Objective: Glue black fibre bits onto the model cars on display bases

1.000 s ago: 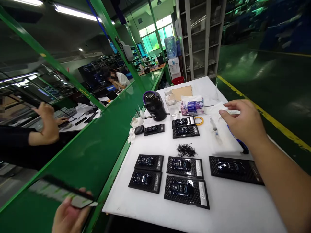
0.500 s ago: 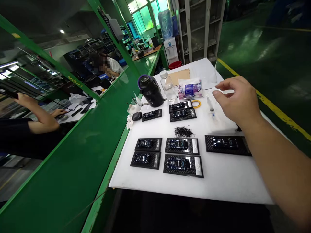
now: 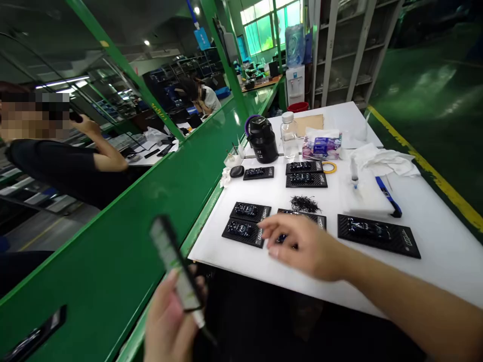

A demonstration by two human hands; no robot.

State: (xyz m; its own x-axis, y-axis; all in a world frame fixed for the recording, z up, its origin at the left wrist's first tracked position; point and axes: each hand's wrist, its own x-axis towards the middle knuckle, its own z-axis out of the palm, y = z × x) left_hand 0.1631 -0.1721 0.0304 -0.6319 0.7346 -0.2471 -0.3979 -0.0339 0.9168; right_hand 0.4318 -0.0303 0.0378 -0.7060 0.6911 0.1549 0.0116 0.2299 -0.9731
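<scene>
My left hand (image 3: 171,319) grips a smartphone (image 3: 175,264) with a lit screen, upright and tilted, a white-ended cable at its bottom. My right hand (image 3: 302,244) is over the table with curled, parted fingers and nothing visible in them. Below it, partly hidden, are model cars on dark bases (image 3: 320,221); whether it touches them I cannot tell. To its left lie two more model cars on bases (image 3: 241,229). A longer base with a model car (image 3: 370,229) lies to the right. Behind is a pile of black strips (image 3: 304,203).
Further back stand a black bottle (image 3: 263,143), a clear bottle (image 3: 290,138), a tissue pack (image 3: 322,146) and more model cars (image 3: 306,179). A syringe (image 3: 353,173) and a blue cutter (image 3: 388,196) lie right. A green partition (image 3: 113,241) borders the left, with co-workers beyond.
My right hand has moved from the back right toward the front middle. My left hand has come into view holding the phone. The view has turned left.
</scene>
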